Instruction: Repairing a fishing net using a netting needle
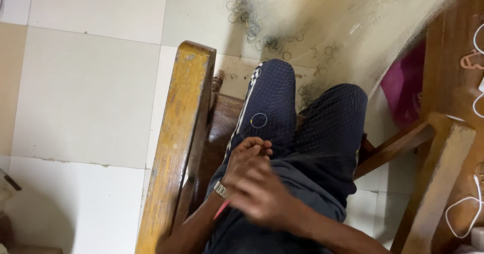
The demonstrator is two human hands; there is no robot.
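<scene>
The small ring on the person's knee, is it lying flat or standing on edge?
Flat. The small ring shows as a full open circle resting on the dark trouser leg, just beyond the hands.

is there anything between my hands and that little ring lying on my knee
Nothing visible does. The small ring lies bare on the dark trouser leg, just beyond the left hand; the blurred right hand sits nearer the body.

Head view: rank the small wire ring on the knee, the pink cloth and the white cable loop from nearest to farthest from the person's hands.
Measured from the joined hands, which blur together at the lap:
1. Small wire ring, just above on the dark blue trouser knee.
2. Pink cloth, upper right, beside the wooden table.
3. White cable loop, far right on the wood.
</scene>
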